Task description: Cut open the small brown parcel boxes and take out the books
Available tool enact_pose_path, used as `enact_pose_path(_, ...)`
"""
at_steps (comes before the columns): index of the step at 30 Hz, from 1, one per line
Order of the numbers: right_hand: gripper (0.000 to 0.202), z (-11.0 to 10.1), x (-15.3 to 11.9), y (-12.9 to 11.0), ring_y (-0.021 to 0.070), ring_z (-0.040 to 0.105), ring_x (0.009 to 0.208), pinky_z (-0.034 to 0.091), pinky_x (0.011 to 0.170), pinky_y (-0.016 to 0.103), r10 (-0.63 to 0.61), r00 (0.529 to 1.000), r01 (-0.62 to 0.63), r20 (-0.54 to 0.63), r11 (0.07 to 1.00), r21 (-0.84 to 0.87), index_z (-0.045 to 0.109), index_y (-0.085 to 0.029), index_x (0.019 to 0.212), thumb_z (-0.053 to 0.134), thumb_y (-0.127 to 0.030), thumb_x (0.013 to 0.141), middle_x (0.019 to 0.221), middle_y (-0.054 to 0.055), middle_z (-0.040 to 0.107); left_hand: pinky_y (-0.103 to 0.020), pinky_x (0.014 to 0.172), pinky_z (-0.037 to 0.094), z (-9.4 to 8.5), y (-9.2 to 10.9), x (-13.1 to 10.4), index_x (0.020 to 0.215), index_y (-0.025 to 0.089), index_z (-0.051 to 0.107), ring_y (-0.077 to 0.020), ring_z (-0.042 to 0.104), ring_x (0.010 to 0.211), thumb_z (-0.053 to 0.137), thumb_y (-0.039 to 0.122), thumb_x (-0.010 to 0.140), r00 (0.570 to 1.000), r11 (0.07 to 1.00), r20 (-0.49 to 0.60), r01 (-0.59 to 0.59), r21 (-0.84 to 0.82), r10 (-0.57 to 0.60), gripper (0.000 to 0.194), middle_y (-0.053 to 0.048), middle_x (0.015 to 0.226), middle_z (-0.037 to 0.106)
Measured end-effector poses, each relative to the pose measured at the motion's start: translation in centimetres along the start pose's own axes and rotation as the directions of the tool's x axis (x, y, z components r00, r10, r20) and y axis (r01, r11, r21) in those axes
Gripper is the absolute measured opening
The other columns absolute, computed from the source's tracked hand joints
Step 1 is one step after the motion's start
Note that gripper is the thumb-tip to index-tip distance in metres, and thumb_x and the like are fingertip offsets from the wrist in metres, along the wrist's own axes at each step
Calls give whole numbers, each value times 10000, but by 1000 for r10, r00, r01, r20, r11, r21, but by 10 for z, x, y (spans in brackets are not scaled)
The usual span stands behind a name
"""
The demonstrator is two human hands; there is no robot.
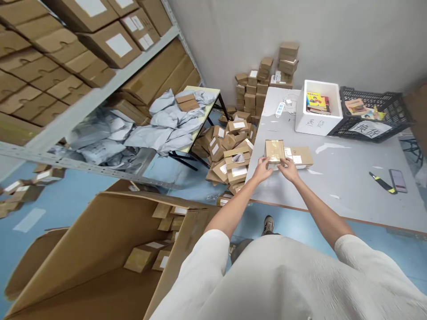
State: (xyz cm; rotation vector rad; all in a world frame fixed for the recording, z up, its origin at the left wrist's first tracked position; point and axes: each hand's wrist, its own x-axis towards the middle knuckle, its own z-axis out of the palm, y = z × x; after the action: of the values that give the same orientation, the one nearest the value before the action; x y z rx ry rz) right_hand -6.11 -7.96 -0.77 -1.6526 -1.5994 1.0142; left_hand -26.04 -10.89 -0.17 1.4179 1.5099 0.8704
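A small cardboard box [274, 149] with shiny clear tape across its top is between my hands at the left end of the grey table [347, 178]. My left hand [262, 169] grips its near left corner. At the near right corner, the fingers of my right hand [288, 169] close on the same box. Just right of it, partly behind, lies a second cardboard box [304, 156] with white labels. Whether the taped box rests on the table or is slightly lifted, I cannot tell.
A white foam bin [315, 122] and black crate [373, 111] hold books. A utility knife [383, 183] and phone [398, 181] lie at right. Many cardboard boxes [230, 151] pile left of the table. A large open carton [110, 240] stands at my left, near shelving [110, 84].
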Motion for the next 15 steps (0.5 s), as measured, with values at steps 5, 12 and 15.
enact_pose_path(5,626,-22,0,19,351,535,1490,487,1249,503,-10,1000,9,-11,999,-35,739,-230,1418,717,-474,842,1560,158,508,-422,1204,530,22,14,10,1600,258,587,-294,677,1317,735,212,831,998,997,50,-30,73,26,784,-136,1611,467)
enact_pose_path(12,679,-24,-5,17,375,361,1629,316,1356,539,-66,997,70,31,989,-133,669,-210,1498,690,-393,845,1660,182,436,-487,1283,458,21,23,6,1578,244,584,-346,587,1464,691,156,829,997,986,61,-60,154,52,762,-157,1642,435)
enact_pose_path(15,663,-25,-7,11,394,346,1634,306,1357,552,-58,998,58,5,985,-164,677,-193,1483,684,-392,850,1705,191,388,-521,1314,415,18,27,3,1532,233,616,-372,542,1515,704,149,833,997,986,44,-71,151,65,710,-174,1677,399)
